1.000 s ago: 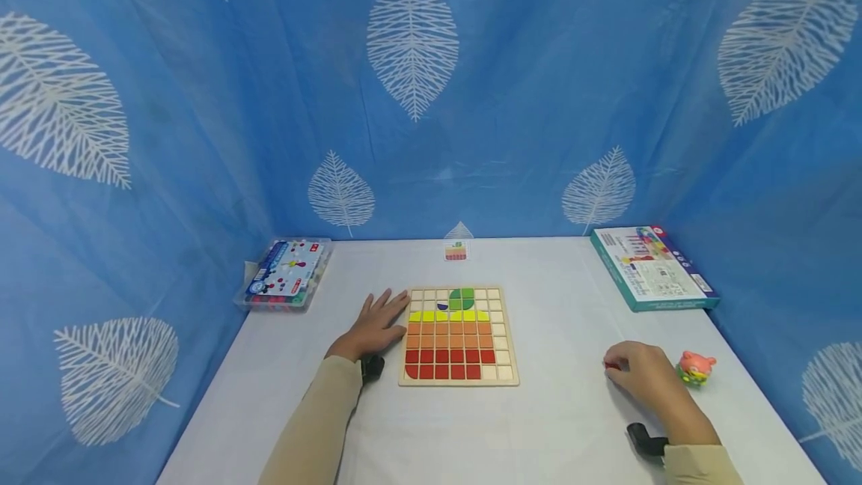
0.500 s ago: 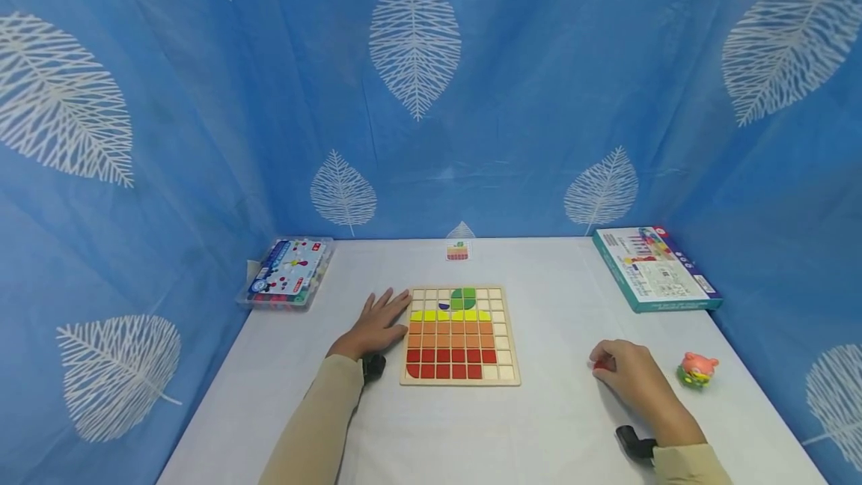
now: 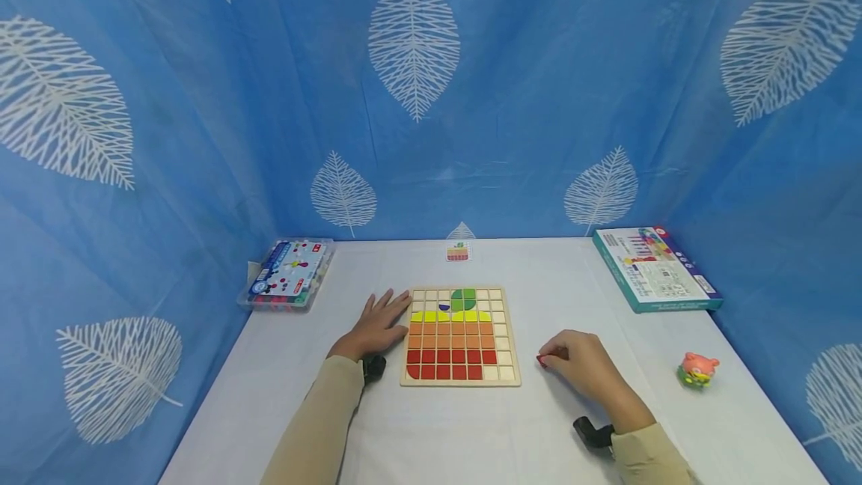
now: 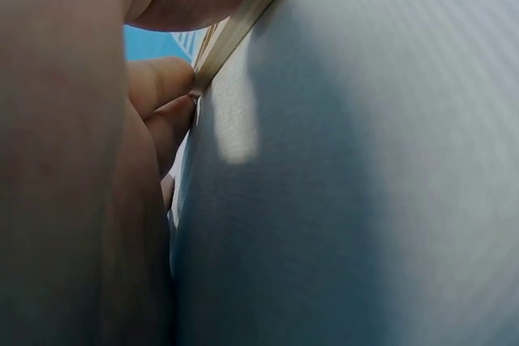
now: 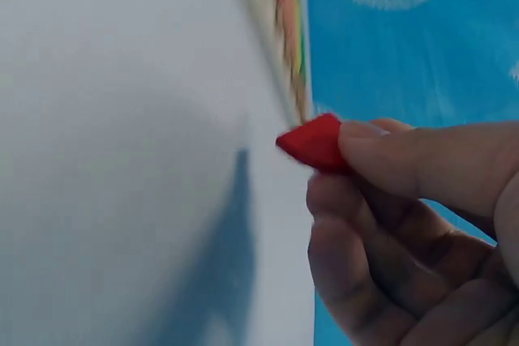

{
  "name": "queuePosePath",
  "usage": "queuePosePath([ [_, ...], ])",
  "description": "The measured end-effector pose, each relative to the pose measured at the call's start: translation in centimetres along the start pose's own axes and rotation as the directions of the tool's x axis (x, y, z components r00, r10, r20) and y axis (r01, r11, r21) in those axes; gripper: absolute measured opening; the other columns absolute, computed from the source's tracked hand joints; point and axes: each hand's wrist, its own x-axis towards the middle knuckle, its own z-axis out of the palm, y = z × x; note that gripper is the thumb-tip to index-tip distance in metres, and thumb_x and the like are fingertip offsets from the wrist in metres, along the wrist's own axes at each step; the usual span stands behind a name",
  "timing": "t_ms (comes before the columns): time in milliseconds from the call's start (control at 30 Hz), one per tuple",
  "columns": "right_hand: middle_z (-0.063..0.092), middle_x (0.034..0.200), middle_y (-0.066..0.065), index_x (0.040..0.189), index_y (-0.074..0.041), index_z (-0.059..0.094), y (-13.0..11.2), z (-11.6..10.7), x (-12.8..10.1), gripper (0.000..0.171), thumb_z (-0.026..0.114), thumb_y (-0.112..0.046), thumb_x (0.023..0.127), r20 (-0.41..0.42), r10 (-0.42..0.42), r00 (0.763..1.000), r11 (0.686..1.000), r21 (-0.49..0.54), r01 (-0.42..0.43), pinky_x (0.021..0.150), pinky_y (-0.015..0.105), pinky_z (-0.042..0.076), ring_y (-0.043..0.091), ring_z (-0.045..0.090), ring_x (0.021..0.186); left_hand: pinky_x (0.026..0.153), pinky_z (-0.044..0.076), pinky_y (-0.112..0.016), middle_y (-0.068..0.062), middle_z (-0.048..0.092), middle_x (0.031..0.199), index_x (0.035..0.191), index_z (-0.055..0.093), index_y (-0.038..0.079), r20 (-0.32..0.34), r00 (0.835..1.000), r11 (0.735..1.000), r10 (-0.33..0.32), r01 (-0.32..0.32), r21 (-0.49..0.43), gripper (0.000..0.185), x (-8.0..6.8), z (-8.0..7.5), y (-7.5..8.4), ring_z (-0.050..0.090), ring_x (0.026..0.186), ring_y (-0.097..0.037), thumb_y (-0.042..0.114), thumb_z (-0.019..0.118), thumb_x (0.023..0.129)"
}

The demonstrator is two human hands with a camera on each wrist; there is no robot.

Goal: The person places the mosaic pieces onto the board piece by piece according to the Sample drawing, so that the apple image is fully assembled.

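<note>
While left hand (image 3: pixel 377 322) stays flat vs board (image 3: pixel 461 380) edge, right hand (image 3: pixel 579 365), pinching red tile (image 3: pixel 542 360), has slid from toy (image 3: pixel 697 369) twd the board; placement looks close.

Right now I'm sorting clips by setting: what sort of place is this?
Probably a staged recording booth: leaf-print blue cloth walls in a white table bearing a tile puzzle board and its box.

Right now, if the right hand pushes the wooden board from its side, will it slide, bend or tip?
Probably it slides flat: the wooden board lies low on the smooth white table. It looks stiff, so bending is unlikely. The left hand rests against its left edge and may stop it.
</note>
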Motion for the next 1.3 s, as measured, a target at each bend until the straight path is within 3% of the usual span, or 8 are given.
queuePosePath([
  [167, 0.074, 0.089, -0.008, 0.089, -0.013, 0.08, -2.3, 1.9, 1.1, 0.011, 0.083, -0.002, 0.088, 0.104, 0.018, 0.994, 0.982, 0.187, -0.038, 0.072, 0.028, 0.058, 0.012, 0.069, 0.081, 0.125, -0.008, -0.052, 0.005, 0.027, 0.172, 0.167, 0.035, 0.021, -0.005, 1.0, 1.0, -0.004, 0.005, 0.004, 0.073, 0.1, 0.0, -0.2, 0.006, 0.16, -0.026, 0.044, 0.051, 0.099],
  [267, 0.074, 0.086, -0.004, 0.09, -0.008, 0.079, -3.4, 3.2, 1.5, 0.005, 0.081, -0.003, 0.09, 0.164, -0.009, 0.986, 0.962, 0.271, -0.036, 0.065, 0.028, 0.058, 0.016, 0.069, 0.075, 0.125, -0.007, -0.052, 0.004, 0.027, 0.172, 0.167, 0.035, 0.021, -0.008, 1.0, 1.0, -0.007, 0.007, 0.004, 0.074, 0.1, 0.0, -0.2, 0.007, 0.16, -0.026, 0.043, 0.052, 0.099],
  [467, 0.067, 0.075, -0.008, 0.084, -0.012, 0.078, -4.2, 5.1, 2.1, 0.011, 0.082, -0.003, 0.089, 0.146, -0.002, 0.989, 0.98, 0.195, -0.027, 0.058, 0.027, 0.052, 0.013, 0.061, 0.065, 0.125, -0.009, -0.051, 0.004, 0.026, 0.172, 0.167, 0.034, 0.021, 0.001, 1.0, 1.0, -0.012, 0.012, -0.008, 0.074, 0.0, 0.0, 0.0, 0.006, 0.16, -0.026, 0.043, 0.052, 0.099],
  [633, 0.065, 0.072, -0.009, 0.082, -0.013, 0.078, -4.4, 5.5, 2.5, 0.012, 0.081, -0.004, 0.09, 0.188, -0.024, 0.982, 0.989, 0.148, -0.004, 0.057, 0.027, 0.049, 0.013, 0.059, 0.065, 0.125, -0.009, -0.052, 0.002, 0.027, 0.172, 0.167, 0.034, 0.019, 0.004, 1.0, 1.0, -0.017, 0.017, -0.019, 0.074, -0.2, -0.1, 0.1, 0.007, 0.16, -0.027, 0.04, 0.053, 0.099],
  [767, 0.064, 0.073, -0.01, 0.082, -0.013, 0.077, -4.8, 5.6, 2.6, 0.013, 0.08, -0.003, 0.09, 0.21, -0.043, 0.977, 0.993, 0.119, 0.019, 0.06, 0.028, 0.049, 0.013, 0.057, 0.068, 0.125, -0.009, -0.051, 0.004, 0.026, 0.172, 0.168, 0.033, 0.02, 0.003, 1.0, 1.0, -0.019, 0.019, -0.012, 0.074, -0.3, -0.3, 0.1, 0.005, 0.16, -0.026, 0.042, 0.052, 0.1],
  [1033, 0.064, 0.076, -0.012, 0.082, -0.015, 0.078, -5.1, 6.2, 2.3, 0.015, 0.081, -0.003, 0.09, 0.178, -0.019, 0.984, 0.998, 0.057, 0.009, 0.066, 0.031, 0.051, 0.011, 0.057, 0.072, 0.125, -0.009, -0.05, 0.005, 0.026, 0.172, 0.168, 0.033, 0.021, -0.006, 1.0, 1.0, -0.015, 0.015, -0.006, 0.074, -0.4, -0.4, 0.2, 0.005, 0.16, -0.025, 0.043, 0.052, 0.099],
  [1300, 0.065, 0.077, -0.012, 0.086, -0.017, 0.079, -4.5, 6.1, 1.7, 0.01, 0.083, -0.009, 0.091, 0.13, -0.023, 0.991, 0.995, 0.103, 0.009, 0.063, 0.029, 0.051, 0.009, 0.058, 0.07, 0.125, -0.009, -0.05, 0.005, 0.025, 0.172, 0.168, 0.032, 0.021, 0.012, 1.0, 1.0, -0.019, 0.019, -0.013, 0.075, -0.5, -0.4, 0.4, 0.004, 0.16, -0.024, 0.043, 0.052, 0.1],
])
